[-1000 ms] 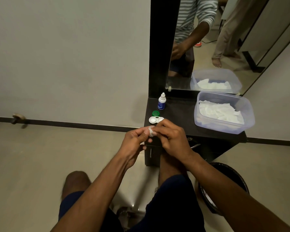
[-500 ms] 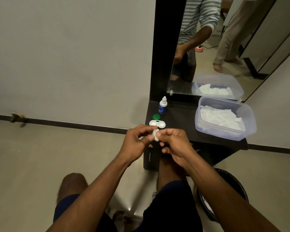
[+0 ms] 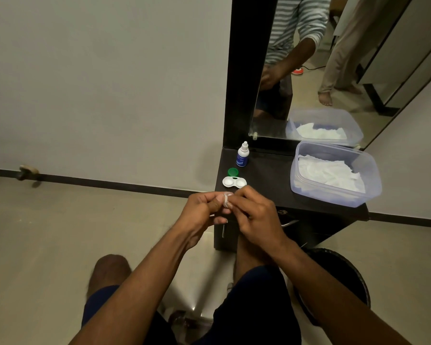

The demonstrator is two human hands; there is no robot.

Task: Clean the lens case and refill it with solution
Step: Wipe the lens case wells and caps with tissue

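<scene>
A small white lens-case cap (image 3: 226, 199) is pinched on edge between the fingertips of my left hand (image 3: 199, 211) and my right hand (image 3: 257, 216), just in front of the dark shelf. The white lens case (image 3: 234, 182) lies on the shelf's near left corner with both wells uncovered. A green cap (image 3: 233, 172) sits just behind the case. Further back stands the small solution bottle (image 3: 242, 155), white with a blue label. Whether a tissue is also in my fingers cannot be told.
A clear plastic tub (image 3: 373, 185) with white tissues fills the right of the dark shelf (image 3: 266, 178). A mirror (image 3: 309, 70) rises behind it. A black bin (image 3: 339, 277) stands on the floor at the right, beside my knees.
My hands have stayed together in front of the shelf, and the white piece between my fingers has turned, so its rim now shows edge-on. The view has tilted down slightly.
</scene>
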